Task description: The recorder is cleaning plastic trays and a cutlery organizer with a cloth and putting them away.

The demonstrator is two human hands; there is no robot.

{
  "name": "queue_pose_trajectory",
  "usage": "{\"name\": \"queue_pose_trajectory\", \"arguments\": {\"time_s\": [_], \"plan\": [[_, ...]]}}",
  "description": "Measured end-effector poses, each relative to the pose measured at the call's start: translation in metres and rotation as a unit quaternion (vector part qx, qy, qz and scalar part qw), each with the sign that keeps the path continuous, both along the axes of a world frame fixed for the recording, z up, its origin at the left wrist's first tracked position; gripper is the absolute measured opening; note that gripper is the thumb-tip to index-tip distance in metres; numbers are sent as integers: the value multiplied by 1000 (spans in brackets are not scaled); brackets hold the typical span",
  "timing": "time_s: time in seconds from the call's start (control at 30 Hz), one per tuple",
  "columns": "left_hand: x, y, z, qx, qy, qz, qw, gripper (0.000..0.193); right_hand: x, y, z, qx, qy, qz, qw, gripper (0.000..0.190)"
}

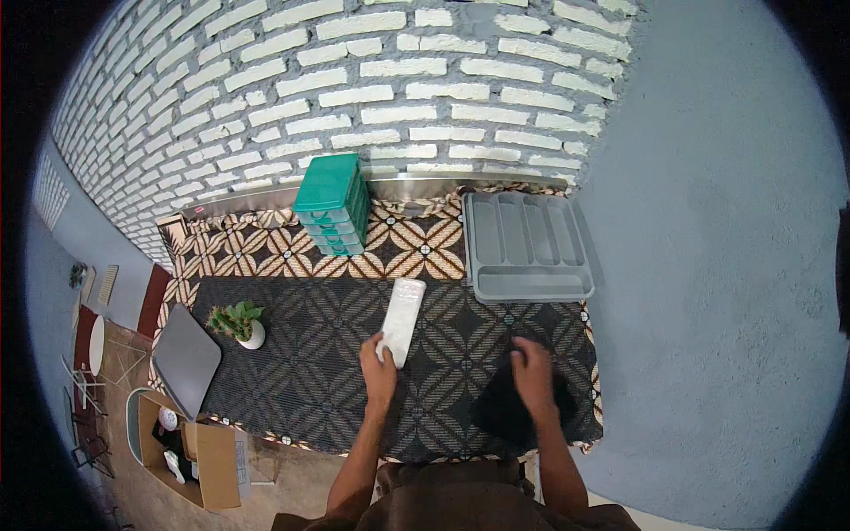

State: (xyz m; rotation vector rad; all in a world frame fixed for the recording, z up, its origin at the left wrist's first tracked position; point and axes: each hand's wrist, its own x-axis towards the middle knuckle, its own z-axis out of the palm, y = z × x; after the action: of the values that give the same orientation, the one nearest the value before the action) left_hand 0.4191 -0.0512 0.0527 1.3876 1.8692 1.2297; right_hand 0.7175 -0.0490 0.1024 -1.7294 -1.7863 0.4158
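My left hand (378, 372) grips the near end of a long, flat white object wrapped in shiny clear plastic (403, 318); its exact kind cannot be told. The object slants away from me over the dark mesh mat (299, 372). My right hand (533, 378) is over the right part of the mat with its fingers apart and nothing in it. Beyond it lies a grey plastic cutlery tray (534, 284) with several compartments. A small teal plastic drawer unit (332, 186) stands at the back of the table.
On the left are a potted cactus (252, 335) in a white pot and a dark grey flat panel (187, 362) at the table's edge. Below it, a cardboard box (219, 464) holds several items. A white brick wall (398, 86) rises behind, a grey wall (717, 265) on the right.
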Motion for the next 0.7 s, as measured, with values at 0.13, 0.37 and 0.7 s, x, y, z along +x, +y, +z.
{"name": "queue_pose_trajectory", "arguments": {"time_s": [0.13, 0.37, 0.7], "plan": [[-21, 37, -33, -92, 138, 44, 985, 53, -100, 24, -40, -93, 260, 146, 950, 41], [1, 31, -21, -154, 170, -51, 972, 63, -189, 18, -77, -122, 194, 165, 959, 61], [-4, 58, -15, -233, 216, 27, 948, 49, -181, 16, -94, -228, 320, 129, 911, 62]]}}
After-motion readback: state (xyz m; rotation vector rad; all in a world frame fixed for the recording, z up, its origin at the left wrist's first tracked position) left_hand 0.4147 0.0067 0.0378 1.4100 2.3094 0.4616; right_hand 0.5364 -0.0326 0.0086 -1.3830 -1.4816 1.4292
